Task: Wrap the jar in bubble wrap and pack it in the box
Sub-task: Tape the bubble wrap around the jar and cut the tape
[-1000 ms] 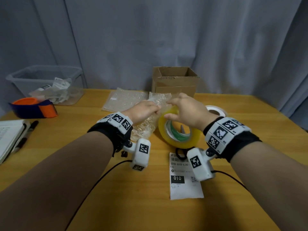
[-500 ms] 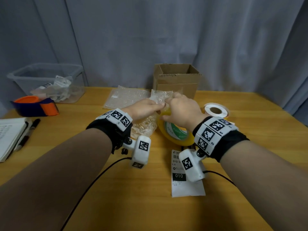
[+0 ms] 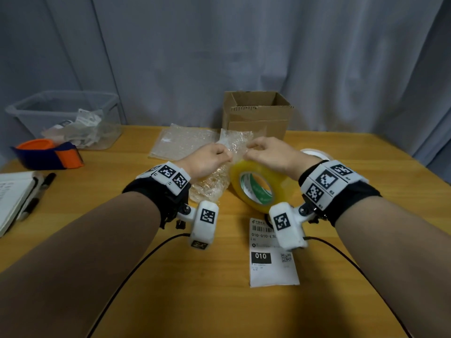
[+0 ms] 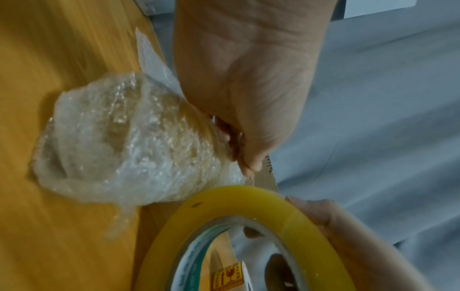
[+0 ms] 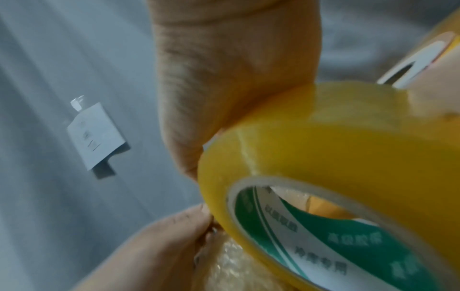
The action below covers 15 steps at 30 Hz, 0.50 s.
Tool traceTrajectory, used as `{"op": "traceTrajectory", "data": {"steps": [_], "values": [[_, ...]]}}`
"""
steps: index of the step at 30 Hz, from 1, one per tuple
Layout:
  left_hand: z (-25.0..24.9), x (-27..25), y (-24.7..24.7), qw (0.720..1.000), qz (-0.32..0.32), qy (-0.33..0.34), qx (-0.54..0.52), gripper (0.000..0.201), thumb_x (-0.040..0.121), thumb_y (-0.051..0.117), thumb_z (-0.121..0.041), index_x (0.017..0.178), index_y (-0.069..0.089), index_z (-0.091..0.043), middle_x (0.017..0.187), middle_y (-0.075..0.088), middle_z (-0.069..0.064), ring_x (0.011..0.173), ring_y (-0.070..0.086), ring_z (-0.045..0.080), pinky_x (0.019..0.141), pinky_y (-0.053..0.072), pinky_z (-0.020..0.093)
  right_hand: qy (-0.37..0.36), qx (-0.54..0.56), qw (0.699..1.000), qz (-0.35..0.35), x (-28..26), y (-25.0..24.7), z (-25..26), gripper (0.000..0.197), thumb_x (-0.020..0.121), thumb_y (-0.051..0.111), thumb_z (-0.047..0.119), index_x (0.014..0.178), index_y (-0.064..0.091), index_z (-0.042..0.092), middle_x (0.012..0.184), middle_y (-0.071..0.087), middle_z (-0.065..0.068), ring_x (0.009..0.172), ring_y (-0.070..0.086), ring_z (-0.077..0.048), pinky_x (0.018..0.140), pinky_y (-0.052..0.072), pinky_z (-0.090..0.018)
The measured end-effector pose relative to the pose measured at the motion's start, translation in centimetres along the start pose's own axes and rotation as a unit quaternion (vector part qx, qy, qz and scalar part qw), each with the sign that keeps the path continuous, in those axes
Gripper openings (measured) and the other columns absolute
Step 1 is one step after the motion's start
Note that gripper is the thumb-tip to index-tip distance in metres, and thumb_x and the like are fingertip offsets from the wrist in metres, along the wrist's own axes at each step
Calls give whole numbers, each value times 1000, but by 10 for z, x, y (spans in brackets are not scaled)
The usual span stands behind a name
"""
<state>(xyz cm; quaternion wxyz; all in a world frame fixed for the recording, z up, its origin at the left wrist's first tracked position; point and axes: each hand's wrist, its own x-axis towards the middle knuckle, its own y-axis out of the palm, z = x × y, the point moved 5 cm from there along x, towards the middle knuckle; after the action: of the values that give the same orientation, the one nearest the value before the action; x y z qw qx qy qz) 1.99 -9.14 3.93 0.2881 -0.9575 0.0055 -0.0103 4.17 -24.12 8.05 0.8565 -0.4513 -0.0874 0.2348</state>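
Observation:
The jar, wrapped in clear bubble wrap [image 3: 210, 185], lies on the wooden table [image 3: 219, 301] in front of the open cardboard box [image 3: 256, 128]. My left hand [image 3: 223, 157] grips the wrap at the jar's upper end, fingers curled against it; the left wrist view shows the wrapped jar [image 4: 129, 141] under my left hand [image 4: 236, 137]. My right hand [image 3: 251, 154] holds a yellow tape roll [image 3: 284, 182] on edge just right of the jar, with a finger through the core. The tape roll [image 5: 323, 147] fills the right wrist view. The two hands' fingertips almost meet above the wrap.
A spare bubble wrap sheet [image 3: 180, 142] lies behind the left hand. A shipping label [image 3: 272, 264] sits near the front, a white tape roll [image 3: 316, 153] to the right. At the left are a clear bin [image 3: 66, 113], an orange and blue object [image 3: 48, 154], a notebook [image 3: 12, 198] and a pen [image 3: 39, 193].
My right hand has brought the tape roll slightly left, close against the wrapped jar and my left hand. The left hand has stayed on the wrap.

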Motion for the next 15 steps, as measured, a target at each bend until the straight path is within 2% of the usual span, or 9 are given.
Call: {"op": "traceTrajectory", "data": {"steps": [4,7,8,9,11,13,15], "values": [[-3,-1,-1,1000,-5,6,-21,30,101,37,-25,95,62,-9,88,59,-4,93,51,12,84,39,21,17,57,998,24,-1,2,-1,31,89,59,32,116,65,18,127,59,-4,103,52,-15,82,37,-24],[-2,0,-2,999,15,-4,-34,52,98,32,-47,96,68,-9,100,64,-4,99,55,9,94,38,25,5,45,999,24,0,7,2,31,89,58,34,113,66,17,124,62,-6,104,56,-19,82,41,-26],[-3,0,-2,999,25,-6,-26,52,95,36,-52,94,69,-12,101,65,-3,96,56,8,91,40,25,1,37,999,30,1,9,4,33,88,58,36,114,66,16,124,61,-6,107,56,-21,84,42,-27],[-3,0,-1,999,31,-9,-12,46,93,42,-51,88,68,-14,92,64,-3,86,57,8,82,43,24,-2,32,999,34,1,11,5,34,88,58,38,113,66,15,124,61,-7,108,56,-22,85,43,-28],[-4,-1,-2,999,34,-10,0,29,91,55,-38,77,62,-14,73,56,-2,65,49,8,62,39,22,-1,30,999,34,2,11,6,33,89,58,39,111,66,16,122,62,-8,106,57,-22,83,43,-27],[-4,-1,-2,999,36,-12,-12,22,91,58,-29,75,60,-13,68,51,-1,61,44,8,58,35,22,1,23,999,32,3,11,6,35,89,58,40,113,66,16,123,62,-9,108,58,-23,84,43,-28],[-3,-1,-2,999,33,-15,-18,21,91,58,-27,75,60,-13,68,53,-2,63,46,9,61,37,23,1,15,999,31,3,11,6,41,89,58,42,119,64,15,131,58,-8,117,54,-25,92,42,-30]]}}
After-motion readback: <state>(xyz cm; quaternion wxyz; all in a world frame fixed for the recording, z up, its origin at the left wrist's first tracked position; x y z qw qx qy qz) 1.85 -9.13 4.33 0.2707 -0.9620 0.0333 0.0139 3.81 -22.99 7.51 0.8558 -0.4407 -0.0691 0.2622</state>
